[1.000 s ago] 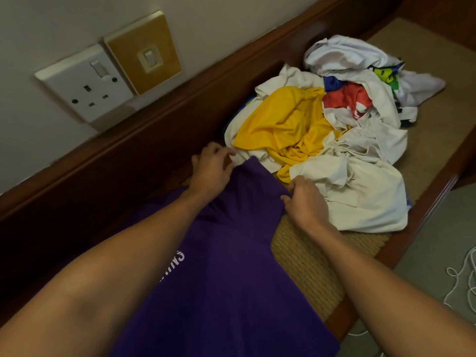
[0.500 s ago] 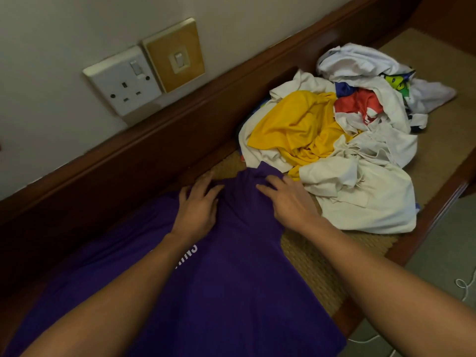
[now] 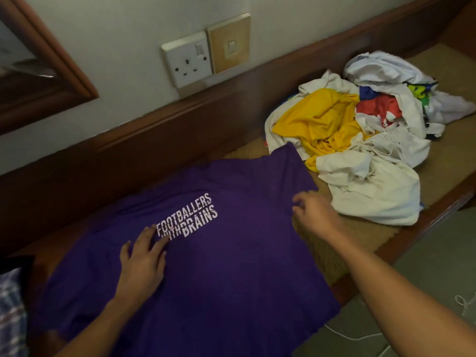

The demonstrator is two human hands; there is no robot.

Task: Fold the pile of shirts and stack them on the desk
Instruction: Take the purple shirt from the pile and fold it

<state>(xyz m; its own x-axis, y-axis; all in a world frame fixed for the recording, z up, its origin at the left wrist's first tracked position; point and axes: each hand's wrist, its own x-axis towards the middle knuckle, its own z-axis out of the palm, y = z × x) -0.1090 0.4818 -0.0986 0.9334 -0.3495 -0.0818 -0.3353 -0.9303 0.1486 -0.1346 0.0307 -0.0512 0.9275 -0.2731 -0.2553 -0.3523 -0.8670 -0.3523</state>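
- Left hand (image 3: 143, 261) lies palm down on the purple shirt (image 3: 231, 274), fingers straight, fingertips right at the white print (image 3: 188, 215). It's gripping nothing, just pressing. My guess is it's there to pin the cloth so it doesn't slide while the other side gets sorted.
- Right hand (image 3: 313, 215) is at the shirt's right edge with the fingers curled in. That bit is blurry, so I honestly can't tell if it's pinching the fabric or only brushing it.
- The purple shirt is spread print side up over the near-left part of the table (image 3: 453, 155). Its near corner seems to hang past the front rim. I see no fold in it yet, so this looks like the flatten-it-out step before the first fold.
- Its far corner just reaches the pile of shirts (image 3: 373, 176), which sits crumpled to the right. It's mostly white stuff with a yellow shirt (image 3: 316, 124) on top and some red in there.
- Keeping the pile off to one side makes sense, since it leaves room to fold.
- No folded stack anywhere in view, so I'd say the job is barely started.
- Behind it all there's a wall socket (image 3: 186, 60) and a gold switch plate (image 3: 230, 45) above the wooden backboard (image 3: 180, 130). Some checked cloth (image 3: 10, 305) sits at the lower left.
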